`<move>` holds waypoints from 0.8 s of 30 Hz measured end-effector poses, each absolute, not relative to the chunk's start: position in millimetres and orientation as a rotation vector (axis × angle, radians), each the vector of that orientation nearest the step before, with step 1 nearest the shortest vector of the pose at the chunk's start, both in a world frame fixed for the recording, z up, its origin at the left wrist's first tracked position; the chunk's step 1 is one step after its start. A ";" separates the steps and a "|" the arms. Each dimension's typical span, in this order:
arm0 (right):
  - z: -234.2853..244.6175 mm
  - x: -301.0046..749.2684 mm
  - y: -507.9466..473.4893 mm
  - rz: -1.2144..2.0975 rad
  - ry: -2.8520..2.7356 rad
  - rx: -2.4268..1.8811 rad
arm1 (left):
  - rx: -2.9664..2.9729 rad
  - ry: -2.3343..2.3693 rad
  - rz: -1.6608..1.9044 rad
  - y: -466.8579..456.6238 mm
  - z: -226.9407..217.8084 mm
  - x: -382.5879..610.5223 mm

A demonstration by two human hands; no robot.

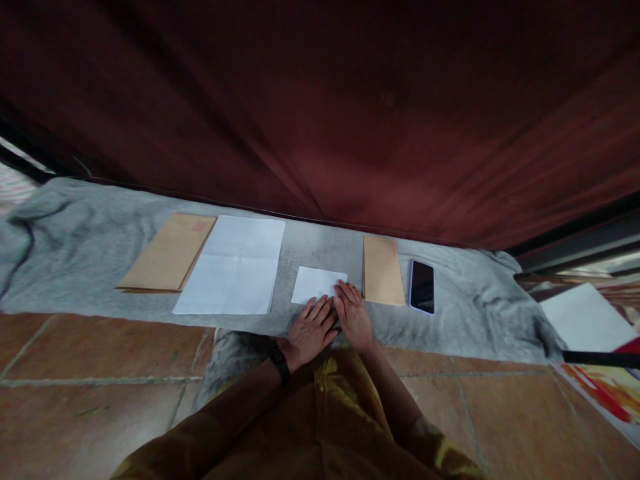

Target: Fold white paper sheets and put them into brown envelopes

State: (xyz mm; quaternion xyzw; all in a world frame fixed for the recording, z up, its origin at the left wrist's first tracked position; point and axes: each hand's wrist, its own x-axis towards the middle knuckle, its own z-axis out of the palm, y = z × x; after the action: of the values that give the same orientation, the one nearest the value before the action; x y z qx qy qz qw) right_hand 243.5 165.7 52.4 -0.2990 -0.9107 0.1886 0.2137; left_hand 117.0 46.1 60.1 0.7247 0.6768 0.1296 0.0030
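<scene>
The small white paper (316,283), seemingly folded, lies flat directly beneath the fingertips of both hands. The left hand (310,333) rests palm down with its fingers loosely spread and their tips at the paper's near edge; the right hand (354,317) lies over the near right corner, its fingers extended and close together. Neither appears to grip anything: both are laid flat, likely to press the paper down and keep it from sliding on the soft grey cloth (325,243). Whether the right thumb pinches the edge I cannot tell.

To the left of the hands, just beyond easy touch, lie large white sheets (235,267) with crossing creases, and farther left, right beside them, a pile of brown envelopes (167,257). Near the right hand, just past its fingers, is another brown envelope (384,270) (perhaps more than one, judging by the doubled left edge). Beyond it, farther right, a phone (423,287) lies face up with a dark screen. This spread probably leaves the middle for the hands, with the paper goods in reach on either side.
</scene>
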 end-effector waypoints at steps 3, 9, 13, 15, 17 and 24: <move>50.2 233.4 171.8 0.486 -2.514 -0.890 | 2.269 2.119 0.407 46.6 61.7 117.8; 45.8 218.5 178.2 0.393 -2.435 -1.013 | 2.272 2.133 0.402 45.8 59.2 118.6; 44.8 224.0 173.0 0.410 -2.436 -0.977 | 2.289 2.123 0.402 45.0 59.0 118.2; 45.0 231.5 166.8 0.429 -2.470 -0.935 | 2.295 2.125 0.397 45.0 58.8 118.3; 45.5 239.6 159.8 0.448 -2.510 -0.883 | 2.298 2.131 0.386 45.2 58.0 118.5; 45.0 247.1 147.8 0.426 -2.453 -0.973 | 2.313 2.133 0.419 42.5 54.2 115.6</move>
State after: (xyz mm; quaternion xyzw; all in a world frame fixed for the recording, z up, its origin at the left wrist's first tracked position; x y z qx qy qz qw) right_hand 247.1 147.8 45.0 -0.3540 -0.8927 0.1550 0.2320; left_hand 115.6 42.5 54.2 0.7287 0.6719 0.1318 -0.0164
